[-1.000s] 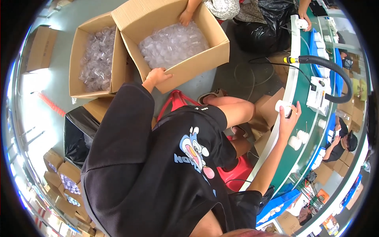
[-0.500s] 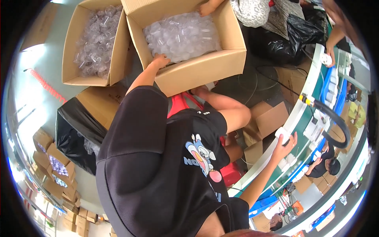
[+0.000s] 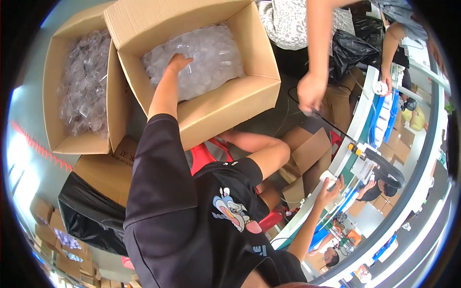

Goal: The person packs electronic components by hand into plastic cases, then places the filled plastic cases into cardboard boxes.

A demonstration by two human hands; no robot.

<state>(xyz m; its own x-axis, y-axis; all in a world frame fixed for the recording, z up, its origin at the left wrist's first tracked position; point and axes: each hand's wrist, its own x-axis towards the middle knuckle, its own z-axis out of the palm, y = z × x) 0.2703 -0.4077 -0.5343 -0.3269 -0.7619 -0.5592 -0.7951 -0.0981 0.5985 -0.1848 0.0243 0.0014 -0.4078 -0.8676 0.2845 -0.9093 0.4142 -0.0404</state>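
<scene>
My left hand reaches into the large open cardboard box. It touches the heap of cloudy, translucent plastic pieces inside; its fingertips are lost among them, so what they grip, if anything, is hidden. Out to the right, beside the edge of the workbench, my right hand holds a small white rounded piece between thumb and fingers.
Left of the big box stands another cardboard box of clear plastic pieces. A co-worker's blurred hand hangs near a black flexible hose; their other hand holds a white part. Open cartons lie below.
My left hand has gone from the near rim of the box onto the heap. My right hand keeps the white piece. A co-worker's arm has come in across the right, above the cartons.
</scene>
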